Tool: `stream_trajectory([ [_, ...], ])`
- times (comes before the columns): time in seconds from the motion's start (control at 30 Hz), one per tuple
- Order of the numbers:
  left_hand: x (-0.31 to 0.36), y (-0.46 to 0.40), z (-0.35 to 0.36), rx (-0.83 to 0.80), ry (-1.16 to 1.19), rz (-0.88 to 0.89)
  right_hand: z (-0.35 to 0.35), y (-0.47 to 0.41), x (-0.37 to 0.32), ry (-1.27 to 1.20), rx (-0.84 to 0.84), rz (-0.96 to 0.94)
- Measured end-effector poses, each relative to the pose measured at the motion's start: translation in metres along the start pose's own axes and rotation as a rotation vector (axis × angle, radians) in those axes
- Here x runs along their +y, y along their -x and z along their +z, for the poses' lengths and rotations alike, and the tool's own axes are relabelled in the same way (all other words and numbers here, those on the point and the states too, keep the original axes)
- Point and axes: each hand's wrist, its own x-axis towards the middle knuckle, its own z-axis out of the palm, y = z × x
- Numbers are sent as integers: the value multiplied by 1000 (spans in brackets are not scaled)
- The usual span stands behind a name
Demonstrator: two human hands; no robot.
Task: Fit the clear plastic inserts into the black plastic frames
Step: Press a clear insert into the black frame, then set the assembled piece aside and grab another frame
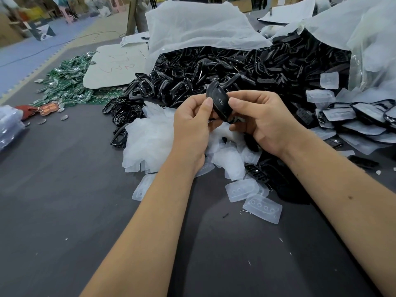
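Holding one black frame (219,103) up between both hands, above the heap of clear inserts (150,136) on the counter (64,211), the person keeps it at chest height, presumably so the opening can be seen and pressed from both sides. The left hand (192,127) pinches the frame's left edge, thumb on the near face and fingers curled behind; the right hand (261,121) grips the other edge the same way, thumb pressing on top. Whether an insert already sits inside this frame is hard to tell (a faint pale patch shows on its face, nothing more). Both forearms reach forward, wrists bent slightly inward so the thumbs face each other.

Supplies lie close on purpose, I judge: the big pile of black frames (214,67) spills from a plastic bag (192,28) just beyond the hands, and what look like finished pieces (353,123) are stacked to the right. Green circuit boards (68,82) lie well off to the left.
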Motion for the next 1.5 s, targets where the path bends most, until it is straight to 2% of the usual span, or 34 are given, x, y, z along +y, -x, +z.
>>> stream_trajectory([
  [0.17, 0, 2, 0, -37, 16, -4, 3, 0, 2, 25, 27, -22],
  [0.53, 4, 3, 1, 27, 123, -21, -3, 0, 2, 61, -32, -22],
  [0.67, 4, 4, -1, -22, 174, -59, -8, 1, 1, 85, -42, -38],
  [0.83, 3, 2, -4, -105, 127, -29, -12, 6, -6, 140, -33, -39],
  [0.9, 2, 3, -4, -123, 9, 32, -14, 8, -12, 268, -20, -78],
  [1.0, 1, 5, 0, -155, -337, 215, -22, 15, -28, 645, 10, -171],
  [1.13, 4, 12, 12, -233, -509, 323, -36, 36, -52, 969, -13, -204],
  [1.27, 15, 27, 62, -339, -673, 546, -67, 68, -81, 1193, 87, -225],
  [1.4, 20, 32, 129, -400, -841, 677, -96, 87, -98, 1378, 375, -236],
  [1.5, 18, 39, 171, -336, -854, 768, -105, 97, -97, 1324, 572, -219],
])
